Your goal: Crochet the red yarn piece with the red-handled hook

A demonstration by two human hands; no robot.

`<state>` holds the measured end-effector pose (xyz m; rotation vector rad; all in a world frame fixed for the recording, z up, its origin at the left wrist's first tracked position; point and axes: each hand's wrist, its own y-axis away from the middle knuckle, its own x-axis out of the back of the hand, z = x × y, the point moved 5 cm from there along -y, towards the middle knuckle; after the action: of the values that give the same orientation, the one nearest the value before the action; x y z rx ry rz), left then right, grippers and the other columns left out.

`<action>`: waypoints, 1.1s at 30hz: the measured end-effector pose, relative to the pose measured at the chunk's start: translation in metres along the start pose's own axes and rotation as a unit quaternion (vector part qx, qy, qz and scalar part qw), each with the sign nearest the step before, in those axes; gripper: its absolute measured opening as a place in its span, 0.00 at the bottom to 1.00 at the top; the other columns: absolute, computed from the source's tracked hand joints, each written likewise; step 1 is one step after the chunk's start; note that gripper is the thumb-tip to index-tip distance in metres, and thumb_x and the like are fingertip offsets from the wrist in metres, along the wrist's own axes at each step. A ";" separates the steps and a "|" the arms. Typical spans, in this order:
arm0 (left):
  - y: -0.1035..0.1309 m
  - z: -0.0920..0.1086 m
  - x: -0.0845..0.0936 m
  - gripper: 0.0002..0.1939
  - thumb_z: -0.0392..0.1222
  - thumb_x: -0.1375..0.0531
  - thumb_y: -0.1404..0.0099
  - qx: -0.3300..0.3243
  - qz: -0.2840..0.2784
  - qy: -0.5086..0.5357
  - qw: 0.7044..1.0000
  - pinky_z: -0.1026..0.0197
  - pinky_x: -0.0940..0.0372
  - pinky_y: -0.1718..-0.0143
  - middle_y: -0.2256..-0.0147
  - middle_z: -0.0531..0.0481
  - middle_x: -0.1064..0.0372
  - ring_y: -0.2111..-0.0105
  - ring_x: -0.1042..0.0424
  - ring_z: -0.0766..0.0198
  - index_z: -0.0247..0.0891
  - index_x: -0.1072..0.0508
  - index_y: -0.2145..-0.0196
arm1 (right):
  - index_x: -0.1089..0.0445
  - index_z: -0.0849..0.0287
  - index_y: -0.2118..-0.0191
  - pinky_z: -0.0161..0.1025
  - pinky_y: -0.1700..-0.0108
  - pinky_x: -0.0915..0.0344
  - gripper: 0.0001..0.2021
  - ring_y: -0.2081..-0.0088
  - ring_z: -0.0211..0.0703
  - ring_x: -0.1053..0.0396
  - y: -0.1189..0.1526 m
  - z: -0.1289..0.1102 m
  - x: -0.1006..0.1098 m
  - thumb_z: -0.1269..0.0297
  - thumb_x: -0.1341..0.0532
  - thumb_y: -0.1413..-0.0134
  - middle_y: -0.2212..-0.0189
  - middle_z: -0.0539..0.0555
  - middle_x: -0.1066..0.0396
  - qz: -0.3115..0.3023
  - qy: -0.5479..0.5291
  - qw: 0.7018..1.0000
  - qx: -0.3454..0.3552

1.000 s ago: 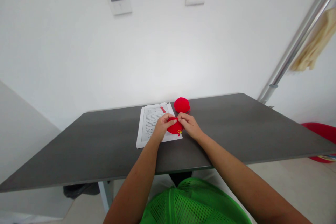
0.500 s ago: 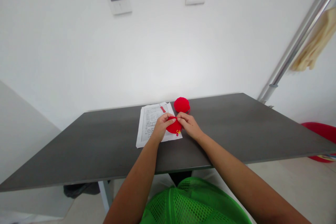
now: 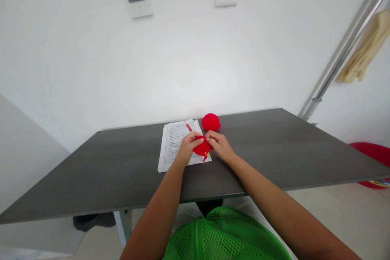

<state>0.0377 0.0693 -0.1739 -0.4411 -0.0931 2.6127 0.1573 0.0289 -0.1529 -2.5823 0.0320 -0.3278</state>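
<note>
Between my hands is a round red crochet piece [image 3: 201,147], with a small yellow marker [image 3: 208,154] hanging at its lower right edge. My left hand [image 3: 188,146] pinches its left side, thumb on top. The fingers of my right hand [image 3: 219,145] are closed on its upper right edge; anything else inside them is hidden. Just behind my hands sits a ball of red yarn [image 3: 211,122]. A printed sheet of paper [image 3: 167,152] lies under and left of the piece, bearing a slim red-handled tool [image 3: 189,127] whose exact kind is unclear.
The dark grey table [image 3: 122,162] meets a white wall along its back. A metal pole [image 3: 332,71] stands at the right, with a beige cloth [image 3: 367,55] beside it. Below the table's right side is a red basin [image 3: 371,152]. A green mesh garment [image 3: 222,235] covers my lap.
The yellow marker and the short red end at the lower edge of the crochet piece have swung slightly. Both hands keep nearly the same place and grip.
</note>
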 end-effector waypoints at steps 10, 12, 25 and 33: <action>-0.001 0.000 0.002 0.11 0.41 0.33 0.51 -0.019 -0.008 -0.032 0.999 0.65 0.40 0.69 0.74 0.54 0.30 0.74 0.33 0.69 0.35 0.28 0.71 | 0.40 0.58 0.76 0.33 0.75 0.49 0.08 0.79 0.34 0.46 0.000 -0.001 0.000 0.65 0.48 0.48 0.82 0.45 0.45 -0.007 -0.004 1.000 -0.003; -0.001 0.000 0.003 0.11 0.41 0.33 0.51 -0.023 -0.008 -0.039 0.999 0.66 0.40 0.69 0.74 0.54 0.30 0.74 0.33 0.69 0.35 0.28 0.71 | 0.40 0.58 0.76 0.34 0.75 0.49 0.08 0.79 0.34 0.47 0.000 -0.001 0.000 0.65 0.48 0.49 0.81 0.45 0.45 -0.007 0.001 1.000 -0.004; -0.001 -0.002 0.000 0.12 0.41 0.32 0.53 0.014 0.008 0.024 1.000 0.66 0.40 0.71 0.77 0.54 0.29 0.76 0.32 0.69 0.35 0.29 0.72 | 0.41 0.57 0.77 0.34 0.74 0.49 0.07 0.78 0.35 0.46 0.000 0.000 0.002 0.66 0.49 0.50 0.81 0.45 0.45 0.014 0.003 1.000 -0.005; 0.000 0.000 -0.001 0.13 0.41 0.31 0.55 0.009 0.016 0.016 1.000 0.66 0.40 0.72 0.77 0.54 0.30 0.77 0.33 0.69 0.35 0.30 0.74 | 0.40 0.57 0.76 0.34 0.74 0.48 0.07 0.78 0.35 0.45 0.000 0.000 0.001 0.65 0.49 0.49 0.81 0.45 0.43 0.000 0.006 1.000 -0.011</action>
<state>0.0380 0.0691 -0.1733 -0.4823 -0.0513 2.6337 0.1582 0.0287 -0.1523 -2.6022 0.0413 -0.3445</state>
